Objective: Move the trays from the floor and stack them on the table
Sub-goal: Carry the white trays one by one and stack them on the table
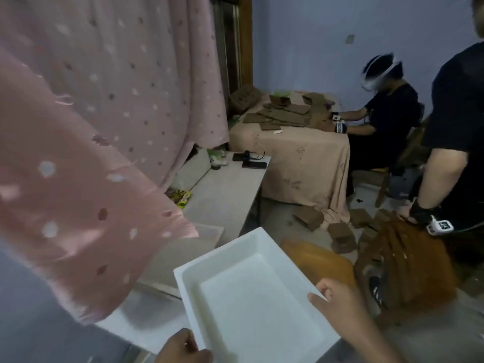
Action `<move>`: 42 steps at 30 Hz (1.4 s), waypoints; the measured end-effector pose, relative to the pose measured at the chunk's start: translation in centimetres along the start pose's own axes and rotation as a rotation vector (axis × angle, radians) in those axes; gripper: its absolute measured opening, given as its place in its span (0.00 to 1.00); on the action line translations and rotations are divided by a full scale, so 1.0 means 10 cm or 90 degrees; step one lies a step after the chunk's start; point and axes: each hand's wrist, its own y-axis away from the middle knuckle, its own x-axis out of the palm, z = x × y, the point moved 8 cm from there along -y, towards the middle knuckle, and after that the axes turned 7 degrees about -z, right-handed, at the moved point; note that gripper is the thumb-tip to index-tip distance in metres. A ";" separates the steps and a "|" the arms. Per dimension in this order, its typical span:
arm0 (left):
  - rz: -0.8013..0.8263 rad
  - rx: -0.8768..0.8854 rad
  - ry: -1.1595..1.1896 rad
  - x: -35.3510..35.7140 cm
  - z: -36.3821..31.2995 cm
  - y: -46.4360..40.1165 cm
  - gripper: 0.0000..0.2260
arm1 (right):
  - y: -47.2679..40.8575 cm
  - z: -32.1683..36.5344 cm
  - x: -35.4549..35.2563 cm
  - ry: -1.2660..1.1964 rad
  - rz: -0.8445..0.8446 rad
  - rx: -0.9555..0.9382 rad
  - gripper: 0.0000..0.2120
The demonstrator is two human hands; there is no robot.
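Observation:
A white rectangular tray (251, 297) is held in the air in front of me, empty and tilted a little. My left hand (183, 348) grips its near left corner at the bottom of the view. My right hand (337, 299) grips its right rim, thumb over the edge. Below and left of the tray lies a pale table surface (146, 323), partly hidden by a pink dotted curtain (91, 153). No other tray can be made out for certain.
A white low table (230, 189) with phones stands ahead. Beyond it a cloth-covered table (301, 142) carries brown cardboard pieces, with a seated person (385, 111) at it. A second person (450, 142) stands right, over brown cardboard on the floor (403, 258).

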 end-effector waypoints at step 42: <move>-0.408 -0.449 -0.014 -1.45 0.25 -1.78 0.13 | -3.17 3.20 2.64 0.132 0.345 -0.447 0.12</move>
